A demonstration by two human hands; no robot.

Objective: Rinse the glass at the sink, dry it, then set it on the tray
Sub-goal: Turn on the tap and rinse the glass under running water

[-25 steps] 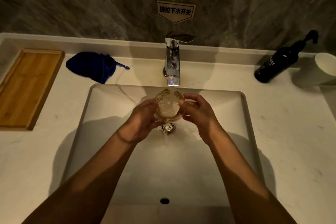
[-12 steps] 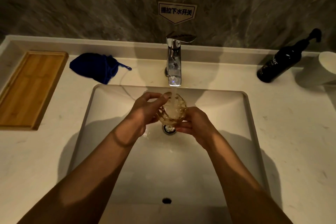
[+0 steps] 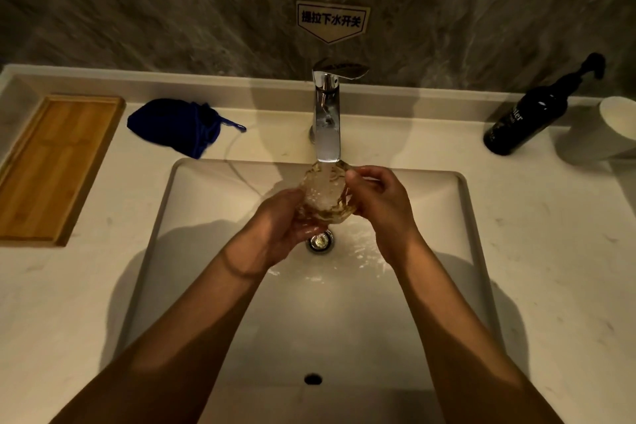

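Observation:
A clear cut glass [image 3: 325,194] is held under the running chrome faucet [image 3: 327,120], and water foams inside it. My left hand [image 3: 278,227] cups the glass from below and the left. My right hand [image 3: 382,203] grips its right side and rim with the fingers. Both hands are over the white sink basin [image 3: 206,203], above the drain [image 3: 320,241]. A wooden tray [image 3: 51,165] lies on the counter at the far left with nothing on it. A dark blue cloth [image 3: 175,126] lies between the tray and the faucet.
A dark pump bottle [image 3: 526,117] leans at the back right of the counter, with a white cup [image 3: 616,127] beside it at the frame's right edge. A grey stone wall with a small sign [image 3: 332,21] rises behind the faucet. Water runs over the basin floor.
The glass has been turned in the stream: my left hand dropped from its rim to underneath it, and my right hand rose from below to its right side and rim.

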